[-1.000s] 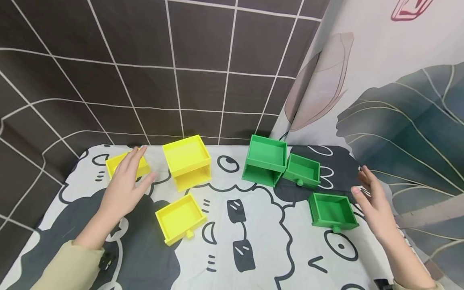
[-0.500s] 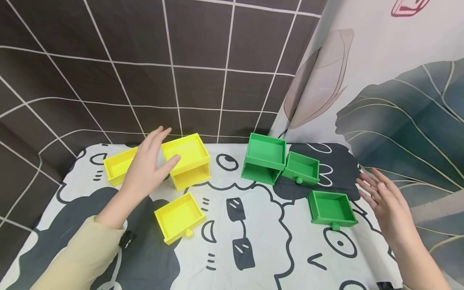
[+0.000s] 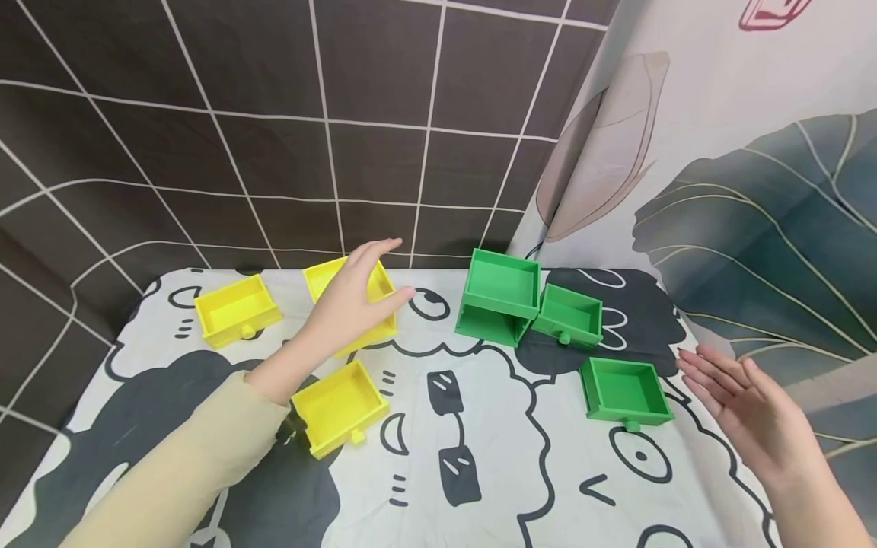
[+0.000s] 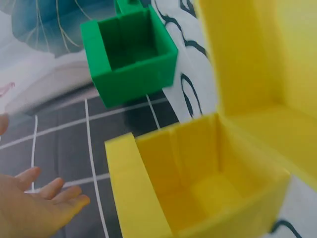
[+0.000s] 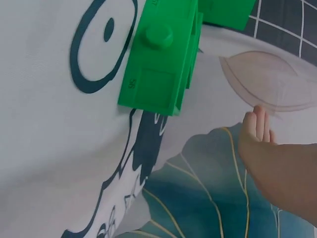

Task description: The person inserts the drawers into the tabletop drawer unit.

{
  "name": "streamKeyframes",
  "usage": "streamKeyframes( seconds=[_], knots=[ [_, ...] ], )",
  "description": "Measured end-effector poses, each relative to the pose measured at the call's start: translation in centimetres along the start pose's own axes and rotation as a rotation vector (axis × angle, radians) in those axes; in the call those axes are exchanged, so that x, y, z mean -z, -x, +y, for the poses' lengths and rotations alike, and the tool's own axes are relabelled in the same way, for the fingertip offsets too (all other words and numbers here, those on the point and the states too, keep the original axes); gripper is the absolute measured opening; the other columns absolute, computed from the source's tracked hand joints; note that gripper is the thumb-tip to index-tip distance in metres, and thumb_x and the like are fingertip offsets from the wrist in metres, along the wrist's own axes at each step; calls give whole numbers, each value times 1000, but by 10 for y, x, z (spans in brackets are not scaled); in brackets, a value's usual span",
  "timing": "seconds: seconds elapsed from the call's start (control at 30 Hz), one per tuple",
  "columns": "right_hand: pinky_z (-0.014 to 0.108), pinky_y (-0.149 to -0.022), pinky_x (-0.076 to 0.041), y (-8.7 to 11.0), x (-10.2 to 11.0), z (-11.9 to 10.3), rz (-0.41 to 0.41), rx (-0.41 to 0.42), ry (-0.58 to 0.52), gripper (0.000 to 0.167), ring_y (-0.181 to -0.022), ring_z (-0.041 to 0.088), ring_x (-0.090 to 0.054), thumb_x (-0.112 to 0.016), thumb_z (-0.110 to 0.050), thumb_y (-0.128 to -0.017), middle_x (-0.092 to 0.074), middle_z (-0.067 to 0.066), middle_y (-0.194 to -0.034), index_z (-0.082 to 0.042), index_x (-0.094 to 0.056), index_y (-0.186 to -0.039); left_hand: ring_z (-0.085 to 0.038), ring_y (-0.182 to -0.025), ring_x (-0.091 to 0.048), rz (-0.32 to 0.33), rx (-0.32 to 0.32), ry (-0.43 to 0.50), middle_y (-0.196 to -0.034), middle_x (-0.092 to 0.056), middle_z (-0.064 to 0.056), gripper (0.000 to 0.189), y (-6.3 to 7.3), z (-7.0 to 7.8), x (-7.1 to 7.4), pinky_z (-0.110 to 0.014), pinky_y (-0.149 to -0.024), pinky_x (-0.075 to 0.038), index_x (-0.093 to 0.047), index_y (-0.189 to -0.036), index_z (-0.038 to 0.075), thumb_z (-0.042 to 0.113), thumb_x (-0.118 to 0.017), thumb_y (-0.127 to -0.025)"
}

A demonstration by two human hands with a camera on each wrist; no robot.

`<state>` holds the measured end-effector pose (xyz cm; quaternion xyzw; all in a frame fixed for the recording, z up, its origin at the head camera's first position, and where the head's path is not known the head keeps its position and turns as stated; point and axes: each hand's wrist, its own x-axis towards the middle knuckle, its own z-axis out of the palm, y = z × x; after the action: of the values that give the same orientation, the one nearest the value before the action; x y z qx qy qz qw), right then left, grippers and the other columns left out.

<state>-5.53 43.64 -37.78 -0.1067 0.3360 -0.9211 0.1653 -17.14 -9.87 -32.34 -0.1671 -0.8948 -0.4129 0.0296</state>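
In the head view, the left hand [image 3: 346,301] is held over the yellow box [image 3: 379,288] at the far left, its fingers extended and the thumb spread apart from them; whether it touches the box cannot be told. One yellow drawer [image 3: 237,308] lies to the left of the box, another yellow drawer [image 3: 340,407] nearer, both upright with their inner floors showing. The right hand [image 3: 750,415] is at the right with palm turned up, fingers straight, holding nothing. Left of it sits a green drawer [image 3: 626,388]; a farther green drawer [image 3: 569,316] is just beside the green box [image 3: 503,285], whose lower compartment faces near. All rest on a printed cloth [image 3: 507,426].

In the left wrist view, the left hand's fingers are loosely extended, apart from the yellow box; its open compartment shows.

In the right wrist view, the right hand's fingers lie together, well apart from a knobbed green drawer.
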Motion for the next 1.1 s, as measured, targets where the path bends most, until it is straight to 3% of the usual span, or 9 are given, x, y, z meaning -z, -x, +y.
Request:
streamKeyframes(
  seconds=[0.17,0.3,0.63,0.97,1.1],
  knots=[
    [43,-123,-49,5,5,0,-7,-129,-119,64,-142,37,-60,-13,-26,-115,-61,25,-149,8,-56,-147,-32,-153,-45,-10,-14,34,-164,-47,-10,75,-14,12,-12,-53,-125,-45,-45,-160,16,25,-82,-94],
    [44,-123,-49,9,10,4,-6,-208,-146,66,-141,37,-61,-10,-24,-114,-63,24,-147,9,-59,-144,-31,-148,-50,-23,-19,134,-161,-51,-11,74,-28,14,-21,-47,-125,-47,-47,-158,13,18,-82,-94],
    [42,-123,-49,15,20,22,-30,-266,-129,68,-140,34,-62,-4,-19,-114,-65,23,-146,9,-60,-143,-34,-145,-56,-42,27,378,-155,-58,-17,66,-54,15,-45,-41,-127,-45,-51,-153,5,7,-81,-94],
    [38,-125,-46,23,30,41,-46,-349,-162,68,-142,30,-60,-4,-21,-116,-64,21,-148,7,-60,-143,-33,-145,-56,-94,74,414,-156,-57,-16,67,-66,19,-77,-41,-127,-44,-50,-155,6,9,-80,-95],
    [37,-123,-48,25,32,48,-2,-387,-138,64,-139,28,-63,-9,-21,-117,-66,20,-145,5,-63,-140,-32,-146,-56,-102,95,398,-159,-54,-15,67,-68,18,-86,-42,-125,-46,-49,-155,9,11,-80,-95]
  ],
)
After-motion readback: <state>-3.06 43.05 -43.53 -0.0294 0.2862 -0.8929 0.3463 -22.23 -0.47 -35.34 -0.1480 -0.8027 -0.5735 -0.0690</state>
